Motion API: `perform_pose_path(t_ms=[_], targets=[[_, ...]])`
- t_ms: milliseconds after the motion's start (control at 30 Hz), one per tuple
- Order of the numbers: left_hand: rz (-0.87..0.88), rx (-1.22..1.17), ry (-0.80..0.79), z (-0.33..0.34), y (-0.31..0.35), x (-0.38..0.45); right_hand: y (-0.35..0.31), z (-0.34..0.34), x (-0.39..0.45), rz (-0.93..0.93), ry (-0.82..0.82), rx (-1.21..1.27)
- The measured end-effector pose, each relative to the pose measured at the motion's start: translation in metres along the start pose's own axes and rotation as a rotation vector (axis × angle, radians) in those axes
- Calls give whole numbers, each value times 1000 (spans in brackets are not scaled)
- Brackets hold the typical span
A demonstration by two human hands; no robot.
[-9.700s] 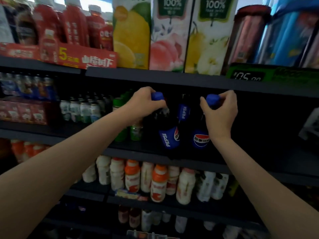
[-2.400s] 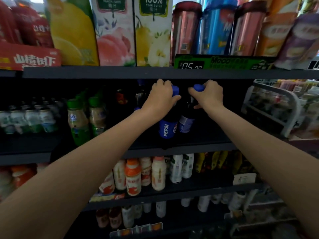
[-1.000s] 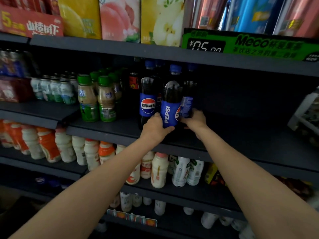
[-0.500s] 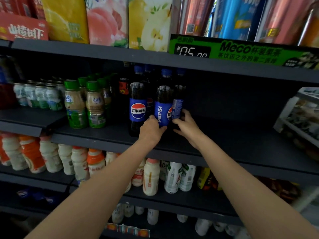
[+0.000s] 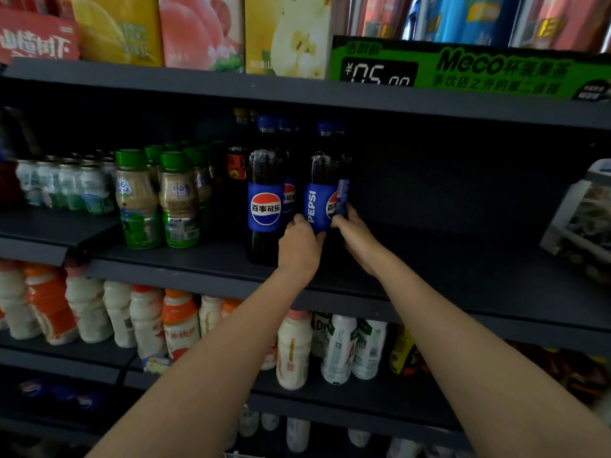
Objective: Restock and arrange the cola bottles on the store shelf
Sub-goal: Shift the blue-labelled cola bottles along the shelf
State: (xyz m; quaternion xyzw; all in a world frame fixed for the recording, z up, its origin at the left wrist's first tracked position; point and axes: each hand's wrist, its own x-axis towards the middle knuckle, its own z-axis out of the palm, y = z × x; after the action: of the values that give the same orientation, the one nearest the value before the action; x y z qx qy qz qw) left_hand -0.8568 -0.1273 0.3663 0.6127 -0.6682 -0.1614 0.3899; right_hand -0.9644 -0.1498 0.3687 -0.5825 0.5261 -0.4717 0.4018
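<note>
Two rows of dark cola bottles with blue caps and blue labels stand upright on the dark middle shelf (image 5: 463,259). The front left cola bottle (image 5: 265,193) shows its round logo. The front right cola bottle (image 5: 322,193) shows the word PEPSI sideways. My left hand (image 5: 299,247) grips the lower left side of the front right bottle. My right hand (image 5: 355,238) grips its lower right side, fingertips on the label. More cola bottles stand behind, mostly hidden.
Green-capped milk tea bottles (image 5: 158,200) stand left of the colas. Juice cartons (image 5: 198,31) and a green price sign (image 5: 463,67) sit on the shelf above. White and orange yoghurt bottles (image 5: 148,325) fill the shelf below. A white wire rack (image 5: 582,219) is at right.
Since a second ago both hands stay low on the front right cola bottle. The view has drifted slightly; the bottle's label has turned a little.
</note>
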Motion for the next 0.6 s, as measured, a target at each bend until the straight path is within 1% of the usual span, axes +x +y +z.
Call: perform_pose_path(t_ms=[100, 200, 267, 300, 333, 400, 433, 467, 533, 600], targets=[[10, 2, 3, 4, -2, -1, -4, -3, 1, -23, -79, -49], [6, 6, -11, 3, -2, 2, -10, 0, 7, -38, -111, -72], [10, -2, -13, 3, -2, 3, -11, 5, 7, -72, -53, -62], [15, -6, -10, 4, -3, 4, -11, 8, 5, -104, 16, -84], [19, -7, -6, 4, -3, 4, -9, 12, 4, -150, 108, -160], [28, 5, 3, 4, -4, 4, -7, 17, 3, -242, 265, -417], [30, 9, 3, 4, -5, 5, -7, 20, 3, -239, 285, -503], [30, 8, 0, 4, -5, 5, -9, 22, 3, -206, 272, -534], [24, -1, -14, 4, -4, 8, -11, 23, 7, -127, 225, -536], [16, -10, -29, 6, -4, 12, -13, 25, 12, -95, 215, -546]])
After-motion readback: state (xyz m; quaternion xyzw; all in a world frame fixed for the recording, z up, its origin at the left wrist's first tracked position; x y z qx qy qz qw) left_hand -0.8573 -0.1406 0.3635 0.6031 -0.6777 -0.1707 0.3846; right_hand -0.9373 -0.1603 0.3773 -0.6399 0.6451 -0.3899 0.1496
